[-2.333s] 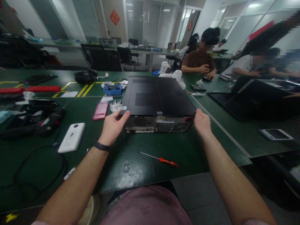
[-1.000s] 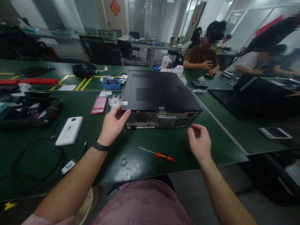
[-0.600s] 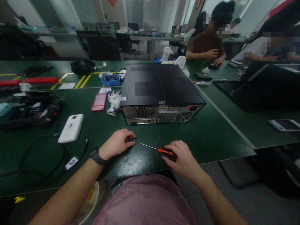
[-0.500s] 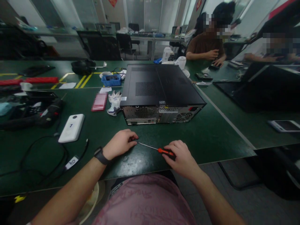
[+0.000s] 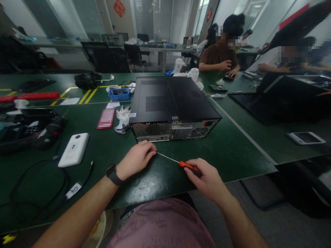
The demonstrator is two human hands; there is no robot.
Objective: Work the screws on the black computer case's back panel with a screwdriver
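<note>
A black desktop computer case (image 5: pixel 170 100) lies flat on the green table (image 5: pixel 232 151), its rear panel facing me. Just in front of it my right hand (image 5: pixel 207 179) is closed around the orange handle of a thin screwdriver (image 5: pixel 178 161), held slightly above the table. My left hand (image 5: pixel 137 159), a dark band on its wrist, pinches the tip of the screwdriver's metal shaft with curled fingers.
Left of the case lie white gloves (image 5: pixel 122 117), a pink packet (image 5: pixel 106 118), a white device (image 5: pixel 73 150), a power tool (image 5: pixel 49 132) and black cables (image 5: pixel 38 186). A blue tray (image 5: pixel 119 93) sits behind. A phone (image 5: pixel 305 137) lies right. Other people sit at the far right.
Both hands left the computer case and came down to the screwdriver. The right hand took its handle and raised it; the left hand closed on the shaft tip.
</note>
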